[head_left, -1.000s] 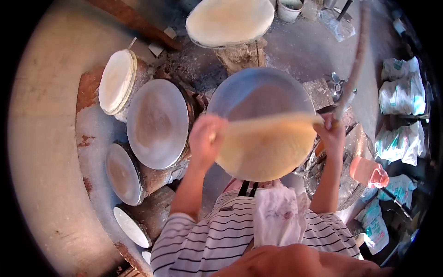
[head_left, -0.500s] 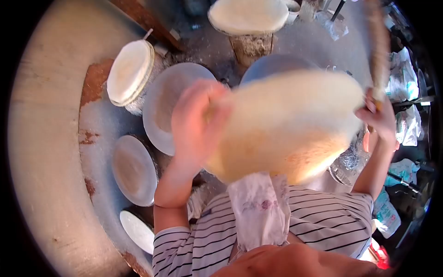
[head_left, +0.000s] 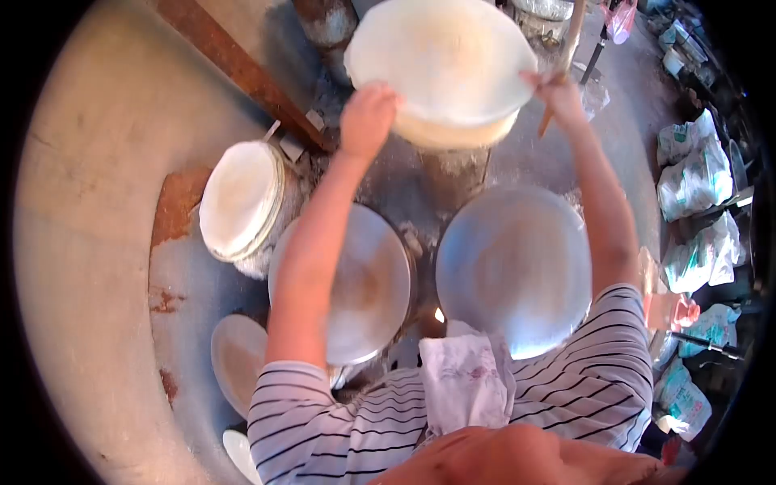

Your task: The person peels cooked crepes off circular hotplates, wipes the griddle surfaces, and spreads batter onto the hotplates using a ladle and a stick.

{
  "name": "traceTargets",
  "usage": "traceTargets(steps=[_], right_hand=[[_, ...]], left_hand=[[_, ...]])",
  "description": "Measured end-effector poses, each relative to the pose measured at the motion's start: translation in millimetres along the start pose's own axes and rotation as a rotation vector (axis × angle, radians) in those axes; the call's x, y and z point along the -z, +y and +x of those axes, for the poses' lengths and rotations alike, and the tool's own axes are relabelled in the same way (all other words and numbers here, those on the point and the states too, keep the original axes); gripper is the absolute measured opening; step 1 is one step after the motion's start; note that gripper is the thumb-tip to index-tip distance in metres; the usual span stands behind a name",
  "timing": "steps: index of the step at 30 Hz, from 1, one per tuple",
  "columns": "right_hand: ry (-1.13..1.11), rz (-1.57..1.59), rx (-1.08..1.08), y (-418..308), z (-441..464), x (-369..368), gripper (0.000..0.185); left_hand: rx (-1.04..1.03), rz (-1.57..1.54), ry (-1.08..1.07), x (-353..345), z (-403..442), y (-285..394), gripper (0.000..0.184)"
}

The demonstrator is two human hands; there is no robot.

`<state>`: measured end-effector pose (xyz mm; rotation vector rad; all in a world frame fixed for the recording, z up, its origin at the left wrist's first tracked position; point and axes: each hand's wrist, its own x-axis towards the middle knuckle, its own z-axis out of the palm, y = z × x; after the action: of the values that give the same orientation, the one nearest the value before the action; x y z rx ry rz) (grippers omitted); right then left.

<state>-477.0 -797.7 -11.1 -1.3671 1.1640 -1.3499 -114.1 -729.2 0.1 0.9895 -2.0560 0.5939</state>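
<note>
A large, thin, round flatbread (head_left: pixel 440 56), pale with a faint tan middle, is stretched between my hands at the top of the head view. It is over a stack of similar flatbreads (head_left: pixel 465 136) on a rough stand (head_left: pixel 454 174). My left hand (head_left: pixel 369 121) is closed on its near left edge. On the right edge my right hand (head_left: pixel 558 95) pinches the sheet and also grips a long wooden stick (head_left: pixel 572 40). Below my arms are two round metal griddles, the left one (head_left: pixel 376 283) partly behind my left forearm and the right one (head_left: pixel 513 267) bare.
Another flatbread stack (head_left: pixel 241 198) stands on the left beside a curved wall (head_left: pixel 89 242). Lower left is another round griddle (head_left: pixel 236 360). A rusty beam (head_left: pixel 234 65) slants at upper left. Printed bags (head_left: pixel 695 178) and a plastic bottle (head_left: pixel 667 311) are on the right.
The flatbread has moved from in front of my chest, over the right griddle, forward to the far stack. Both arms are now stretched out, and the griddles show beneath them.
</note>
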Motion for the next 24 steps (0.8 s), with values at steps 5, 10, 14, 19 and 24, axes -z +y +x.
traceTargets(steps=[5,10,14,19,24], right_hand=[[0.190,-0.150,-0.142,132,35,-38,0.008],[0.147,-0.027,-0.158,168,38,-29,0.007],[0.101,0.003,-0.210,142,28,-22,0.015],[0.023,0.035,-0.353,82,-59,-3,0.019],[-0.127,0.389,-0.522,29,-205,-26,0.030]], left_hand=[[0.175,-0.063,-0.261,-139,-82,-34,0.016],[0.253,-0.199,-0.428,-144,-93,-32,0.025],[0.562,-0.593,-0.217,-54,-37,33,0.033],[0.380,-2.126,0.368,135,27,163,0.029],[0.058,-2.421,0.048,171,12,288,0.032]])
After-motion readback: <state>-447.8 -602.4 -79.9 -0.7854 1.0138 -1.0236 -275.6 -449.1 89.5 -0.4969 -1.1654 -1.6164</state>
